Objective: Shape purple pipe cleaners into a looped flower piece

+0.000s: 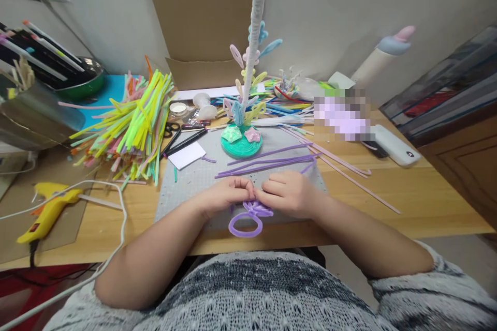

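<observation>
Between my two hands is a purple pipe-cleaner shape (246, 225) with a large round loop toward me and smaller loops above it. My left hand (229, 195) pinches its upper part from the left, thumb and forefinger closed. From the right, my right hand (289, 194) has its fingers curled on the same piece, fingertips close to the left ones. The exact spot gripped is hidden by the fingers. Several loose purple pipe cleaners (264, 163) lie just beyond my hands on the grey cutting mat (186, 191). Behind them stands a white wrapped stem (254, 26) with pastel loops, upright on a round green base (241, 149).
A big bundle of coloured pipe cleaners (143, 119) lies at left, near black pens (186, 140) and a white card (187, 155). A yellow glue gun (52, 209) with its cord lies at far left. Pink pipe cleaners (349, 165) and a white device (396, 146) are at right.
</observation>
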